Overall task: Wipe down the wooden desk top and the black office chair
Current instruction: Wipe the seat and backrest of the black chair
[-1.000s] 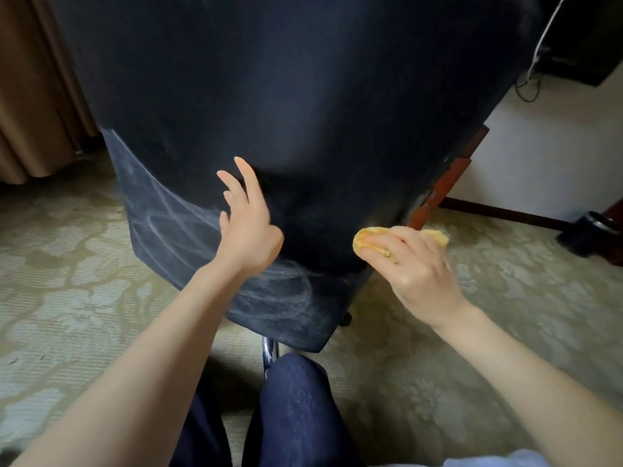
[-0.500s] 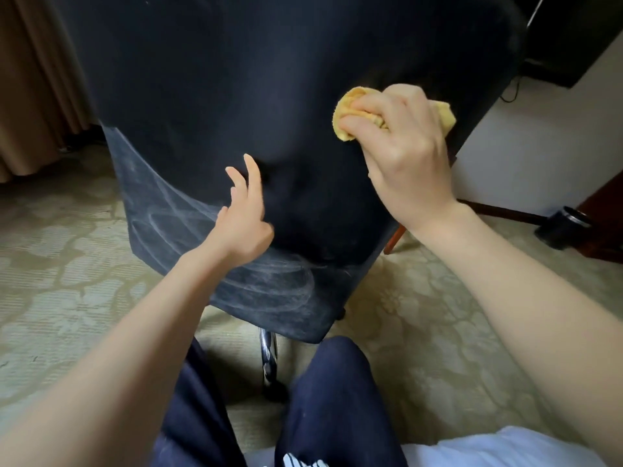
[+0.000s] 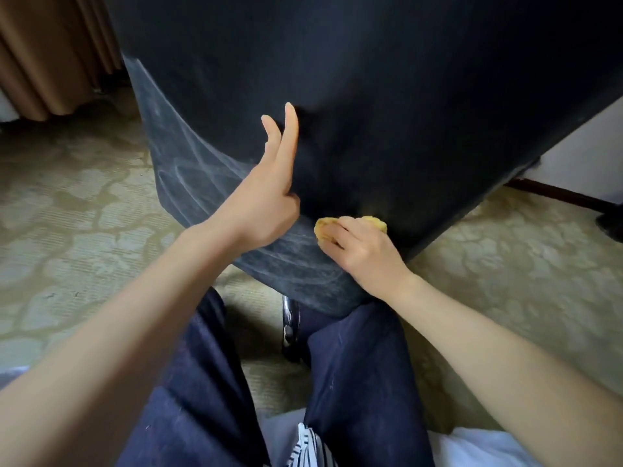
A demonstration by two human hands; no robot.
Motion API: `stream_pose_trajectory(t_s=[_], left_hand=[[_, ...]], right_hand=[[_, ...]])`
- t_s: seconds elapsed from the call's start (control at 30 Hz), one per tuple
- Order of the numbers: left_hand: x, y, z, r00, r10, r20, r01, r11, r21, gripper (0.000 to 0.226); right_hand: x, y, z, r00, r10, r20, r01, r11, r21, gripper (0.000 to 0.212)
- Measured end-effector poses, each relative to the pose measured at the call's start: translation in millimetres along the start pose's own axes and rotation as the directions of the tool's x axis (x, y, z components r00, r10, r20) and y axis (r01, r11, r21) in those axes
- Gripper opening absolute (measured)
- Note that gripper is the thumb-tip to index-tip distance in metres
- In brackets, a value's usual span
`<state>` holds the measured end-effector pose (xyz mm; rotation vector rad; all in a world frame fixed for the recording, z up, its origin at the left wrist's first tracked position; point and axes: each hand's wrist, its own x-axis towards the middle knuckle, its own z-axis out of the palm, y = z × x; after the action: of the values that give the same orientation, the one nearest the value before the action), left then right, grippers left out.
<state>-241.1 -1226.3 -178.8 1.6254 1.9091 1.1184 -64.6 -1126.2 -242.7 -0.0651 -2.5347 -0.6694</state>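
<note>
The back of the black office chair (image 3: 371, 79) fills the upper half of the view, with pale wipe streaks along its lower left edge. My left hand (image 3: 266, 193) rests flat against the chair back, fingers straight and pointing up. My right hand (image 3: 364, 254) grips a yellow cloth (image 3: 350, 225) and presses it against the lower part of the chair back, just right of my left hand. The wooden desk is out of view.
Patterned beige carpet (image 3: 77, 210) covers the floor on both sides. Brown curtains (image 3: 50, 52) hang at the upper left. A chrome chair leg (image 3: 290, 325) stands between my knees. A white wall with a dark baseboard (image 3: 559, 193) runs at the right.
My right hand swept the cloth from the lower right edge up to the upper chair back, then down to its lower part. My left hand stayed on the chair back.
</note>
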Motion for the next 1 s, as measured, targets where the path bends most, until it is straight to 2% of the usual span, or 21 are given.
stream_pose_trajectory(t_s=[0.1, 0.2, 0.3, 0.4, 0.5, 0.63, 0.73, 0.83, 0.93, 1.0], left_hand=[[-4, 1, 0, 0.999, 0.029, 0.018, -0.029, 1.000, -0.010, 0.100], [-8, 2, -1, 0.999, 0.042, 0.019, -0.043, 0.997, 0.070, 0.099], [-13, -2, 0, 0.999, 0.040, 0.008, -0.040, 0.987, 0.154, 0.097], [-15, -7, 0, 0.999, 0.040, 0.009, -0.041, 0.984, 0.171, 0.098], [-12, -12, -5, 0.999, 0.046, 0.012, -0.047, 0.990, 0.132, 0.096], [-8, -27, -20, 0.997, 0.079, -0.027, -0.077, 0.995, 0.056, 0.093], [-8, -44, -33, 0.985, 0.046, -0.166, -0.053, 0.998, -0.035, 0.084], [-10, -59, -41, 0.966, -0.074, -0.246, 0.069, 0.997, -0.031, 0.077], [-10, -70, -38, 0.963, -0.149, -0.225, 0.142, 0.989, -0.049, 0.075], [-11, -75, -32, 0.963, -0.178, -0.202, 0.167, 0.983, -0.071, 0.076]], right_hand=[[-32, -5, 7, 0.984, -0.046, 0.170, 0.048, 0.999, -0.009, 0.010], [-42, 3, 0, 0.973, -0.100, 0.209, 0.101, 0.995, 0.003, 0.020], [-38, 16, -16, 0.976, -0.138, 0.168, 0.141, 0.990, -0.011, 0.026], [-18, 25, -33, 0.990, -0.123, 0.064, 0.127, 0.990, -0.057, 0.017], [21, 28, -43, 0.992, -0.096, -0.081, 0.086, 0.989, -0.119, 0.015], [74, 29, -46, 0.972, -0.063, -0.228, 0.013, 0.977, -0.214, 0.024], [103, 24, -37, 0.950, -0.048, -0.307, -0.024, 0.974, -0.227, 0.028], [118, 13, -16, 0.950, -0.039, -0.310, -0.030, 0.976, -0.216, 0.028], [116, 0, 9, 0.967, -0.028, -0.252, -0.011, 0.988, -0.153, 0.029], [104, -11, 25, 0.985, -0.045, -0.165, 0.027, 0.993, -0.112, 0.029]])
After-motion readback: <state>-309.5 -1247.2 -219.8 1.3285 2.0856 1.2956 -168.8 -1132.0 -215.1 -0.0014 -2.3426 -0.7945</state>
